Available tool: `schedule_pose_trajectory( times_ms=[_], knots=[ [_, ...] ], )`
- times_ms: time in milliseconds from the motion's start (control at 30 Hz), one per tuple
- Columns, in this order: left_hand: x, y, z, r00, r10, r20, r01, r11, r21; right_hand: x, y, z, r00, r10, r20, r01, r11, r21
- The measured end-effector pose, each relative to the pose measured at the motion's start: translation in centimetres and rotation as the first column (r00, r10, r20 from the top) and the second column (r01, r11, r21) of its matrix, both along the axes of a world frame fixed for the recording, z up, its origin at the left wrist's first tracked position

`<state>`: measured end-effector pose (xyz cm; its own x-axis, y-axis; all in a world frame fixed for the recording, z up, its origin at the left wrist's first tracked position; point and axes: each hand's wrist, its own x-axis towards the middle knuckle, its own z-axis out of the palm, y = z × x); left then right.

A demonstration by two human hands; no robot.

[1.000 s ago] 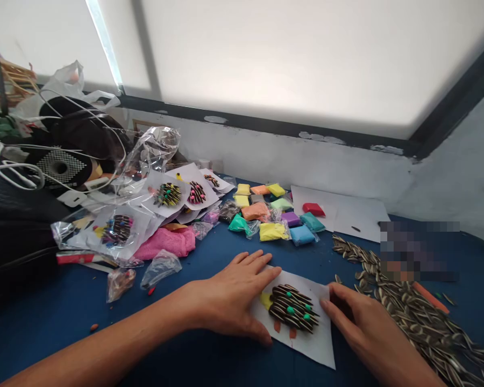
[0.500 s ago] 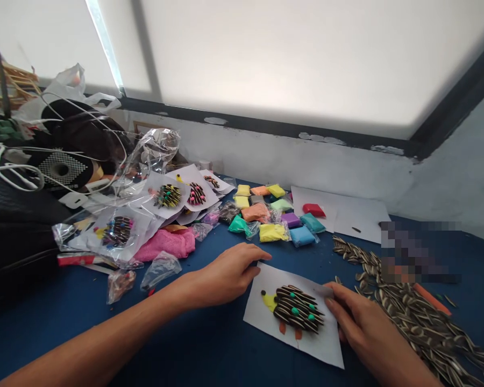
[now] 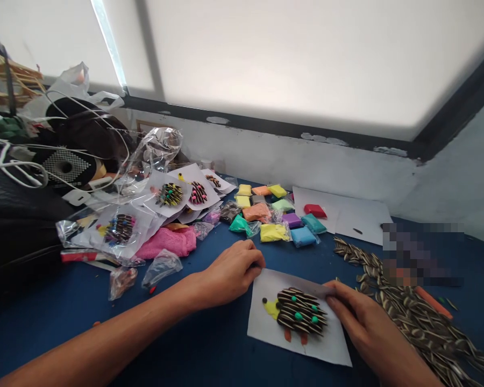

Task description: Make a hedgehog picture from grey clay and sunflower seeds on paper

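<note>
A white sheet of paper [image 3: 262, 333] carries a hedgehog [image 3: 302, 312] made of striped sunflower seeds, with a yellow clay face, dark nose, green clay dots and brown feet. At its upper left corner, my left hand [image 3: 236, 271] is closed, thumb and forefinger pinching the paper. My right hand [image 3: 361, 317] grips the right edge, its thumb on top and other fingers partly hidden beneath. The sheet lies tilted a little, low over the blue table [image 3: 210, 344].
Several packets of coloured clay, among them a yellow packet [image 3: 274, 232], lie beyond the paper. Loose sunflower seeds [image 3: 419, 322] spread at right. Finished hedgehog pictures [image 3: 171, 196], a pink cloth [image 3: 169, 242] and plastic bags crowd the left. Blank white sheets [image 3: 358, 217] rest near the wall.
My left forefinger, stretched out before, has curled down so the hand closes on the paper's corner. The sheet has shifted and turned slightly. My right hand keeps its hold.
</note>
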<state>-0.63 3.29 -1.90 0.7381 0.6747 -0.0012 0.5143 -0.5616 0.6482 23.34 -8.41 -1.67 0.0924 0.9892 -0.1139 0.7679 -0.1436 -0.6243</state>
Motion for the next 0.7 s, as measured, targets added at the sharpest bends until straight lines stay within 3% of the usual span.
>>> schedule_pose_trajectory(
  times_ms=[233,433,567,700],
  knots=[
    [0.3,0.0,0.1,0.999,0.027,0.044,-0.024,0.998,-0.065,-0.1,0.1,0.2,0.998,0.008,-0.066,-0.009,1.0,-0.02],
    [0.1,0.0,0.4,0.987,0.069,0.143,-0.036,0.975,-0.221,0.0,-0.1,-0.2,0.977,-0.04,-0.211,0.028,0.998,-0.061],
    [0.2,0.3,-0.2,0.967,0.13,0.221,-0.035,0.921,-0.387,0.1,-0.2,-1.3,0.934,-0.109,-0.34,0.062,0.988,-0.145],
    [0.5,0.7,-0.9,0.932,0.22,0.289,-0.016,0.821,-0.571,0.0,0.0,-1.0,0.9,-0.156,-0.407,0.068,0.972,-0.223]
  ],
)
